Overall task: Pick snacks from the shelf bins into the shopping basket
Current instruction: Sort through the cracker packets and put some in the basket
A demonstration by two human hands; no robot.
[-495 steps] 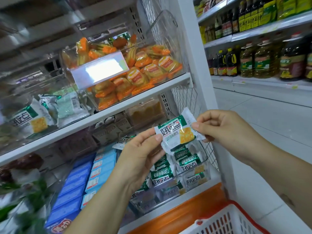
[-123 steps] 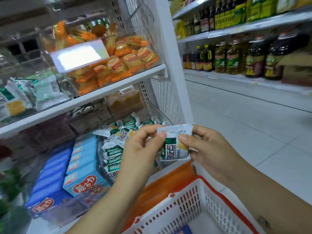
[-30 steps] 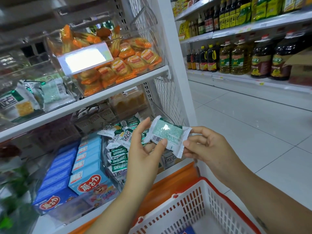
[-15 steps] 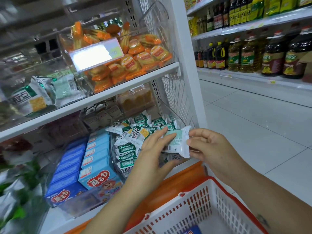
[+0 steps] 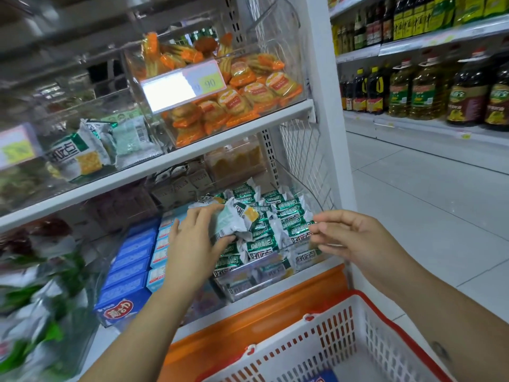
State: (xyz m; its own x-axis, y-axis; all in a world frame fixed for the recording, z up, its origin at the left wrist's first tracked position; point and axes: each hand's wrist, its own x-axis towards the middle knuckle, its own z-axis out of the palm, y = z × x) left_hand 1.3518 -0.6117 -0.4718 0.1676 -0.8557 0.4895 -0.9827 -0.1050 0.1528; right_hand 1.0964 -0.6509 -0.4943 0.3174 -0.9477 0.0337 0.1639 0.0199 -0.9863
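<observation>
The left hand (image 5: 192, 245) grips a crumpled snack packet (image 5: 234, 219) over the clear bin (image 5: 257, 274), while the right hand (image 5: 355, 238) hovers alongside, fingers loose and empty.

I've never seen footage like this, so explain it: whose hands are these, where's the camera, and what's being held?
No machine here: a person is shopping, and one camera worn on their head looks forward and down, so both arms are their own. The left hand grips a green-and-white snack packet over a clear shelf bin full of similar packets. The right hand hovers near the bin, fingers relaxed, holding nothing. A red-and-white shopping basket waits below. Blue boxes sit left of the bin; orange packets fill the upper bin.
</observation>
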